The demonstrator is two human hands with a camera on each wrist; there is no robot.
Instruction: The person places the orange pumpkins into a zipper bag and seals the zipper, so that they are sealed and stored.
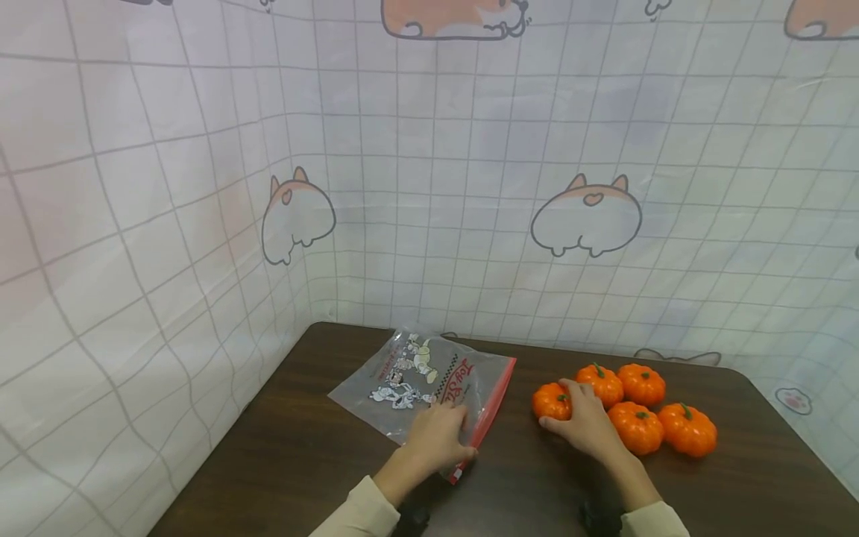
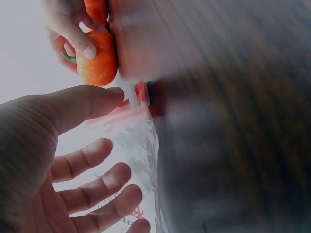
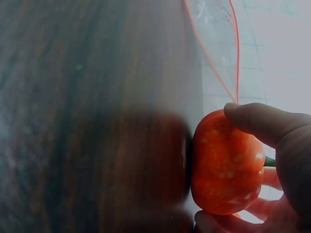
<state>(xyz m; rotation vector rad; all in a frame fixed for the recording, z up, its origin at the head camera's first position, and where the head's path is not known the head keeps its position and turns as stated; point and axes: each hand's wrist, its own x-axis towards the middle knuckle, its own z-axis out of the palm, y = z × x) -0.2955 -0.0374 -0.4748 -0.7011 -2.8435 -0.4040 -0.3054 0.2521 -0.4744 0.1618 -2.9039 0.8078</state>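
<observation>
**Brown table (image 1: 288, 477) below a gridded wall covering (image 1: 456, 246) with dog drawings: one pumpkin in the right hand, a bag under the left**

Clock positions follow the head view, 12 being the far side of the table. The held pumpkin (image 1: 550, 401) is orange with a green stem. It lies at about 10 o'clock from the middle of the right hand (image 1: 585, 421), which grips it between thumb and fingers. Measured from the left hand (image 1: 436, 436), the same pumpkin sits between 2 and 3 o'clock, well apart from it. Whether its underside touches the table cannot be told.

Four other pumpkins (image 1: 634, 426), also orange, form a close group spanning 1 to 3 o'clock from the right hand.

A clear plastic bag (image 1: 385, 377), printed with cartoon figures, lies flat, most of it between 10 and 1 o'clock from the left hand. Its red edge (image 1: 498, 395) faces the held pumpkin, with bare table between. The right wrist view shows this edge as two lines diverging from one end. The left hand is spread over the bag near that edge, thumb well clear of the fingers; whether it touches the plastic cannot be told.
</observation>
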